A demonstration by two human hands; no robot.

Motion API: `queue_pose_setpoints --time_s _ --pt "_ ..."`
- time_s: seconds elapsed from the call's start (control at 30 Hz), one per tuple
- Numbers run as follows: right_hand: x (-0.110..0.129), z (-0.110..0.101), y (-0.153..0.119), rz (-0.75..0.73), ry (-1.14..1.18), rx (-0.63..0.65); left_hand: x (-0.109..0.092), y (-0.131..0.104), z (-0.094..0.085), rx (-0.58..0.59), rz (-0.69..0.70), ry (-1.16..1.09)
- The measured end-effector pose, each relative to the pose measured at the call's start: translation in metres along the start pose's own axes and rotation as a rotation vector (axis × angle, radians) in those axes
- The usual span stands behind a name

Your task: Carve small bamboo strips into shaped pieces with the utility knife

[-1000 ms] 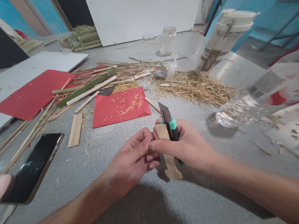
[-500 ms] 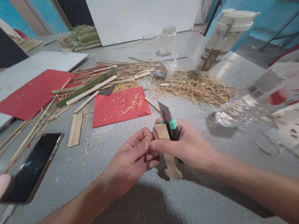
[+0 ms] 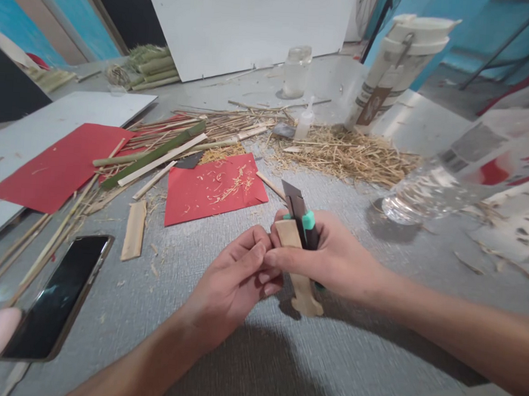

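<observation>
Low over the table, my right hand (image 3: 333, 253) is closed around a utility knife (image 3: 307, 224), its dark blade out and pointing away from me. Under the same thumb lies a flat pale wooden piece (image 3: 301, 284) with a shaped, flared lower end. My left hand (image 3: 237, 274) is closed, thumb and fingers pinched together against the right fingertips. Whatever sits in that pinch is hidden or too small to name. Beyond the hands lies a red paper sheet (image 3: 211, 192) strewn with fine shavings.
A phone (image 3: 56, 299) lies on the left, near a small wooden strip (image 3: 133, 230). Farther back are bamboo strips (image 3: 159, 153), a straw heap (image 3: 352, 155) and a glass jar (image 3: 297, 71). On the right stand a white tumbler (image 3: 393, 74) and a clear plastic bottle (image 3: 455, 162).
Almost nothing differs. Both hands keep the same grip, and the knife and wooden piece have shifted only very slightly within the view.
</observation>
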State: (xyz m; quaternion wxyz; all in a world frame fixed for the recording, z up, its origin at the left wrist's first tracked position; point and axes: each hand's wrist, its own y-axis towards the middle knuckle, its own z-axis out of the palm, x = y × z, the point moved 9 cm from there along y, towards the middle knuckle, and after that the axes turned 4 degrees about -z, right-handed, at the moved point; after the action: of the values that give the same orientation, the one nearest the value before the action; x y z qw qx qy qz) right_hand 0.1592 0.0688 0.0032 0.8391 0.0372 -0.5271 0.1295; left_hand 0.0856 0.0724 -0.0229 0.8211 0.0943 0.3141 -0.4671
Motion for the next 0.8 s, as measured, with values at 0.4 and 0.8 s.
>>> queue_pose_setpoints --time_s 0.4,0.8 --pt "0.000 -0.001 0.001 0.018 -0.036 -0.001 0.000 -0.001 0.000 -0.003 -0.003 0.007" --pt "-0.001 -0.004 0.003 0.002 -0.086 0.011 -0.005 -0.009 -0.013 -0.173 0.094 0.369"
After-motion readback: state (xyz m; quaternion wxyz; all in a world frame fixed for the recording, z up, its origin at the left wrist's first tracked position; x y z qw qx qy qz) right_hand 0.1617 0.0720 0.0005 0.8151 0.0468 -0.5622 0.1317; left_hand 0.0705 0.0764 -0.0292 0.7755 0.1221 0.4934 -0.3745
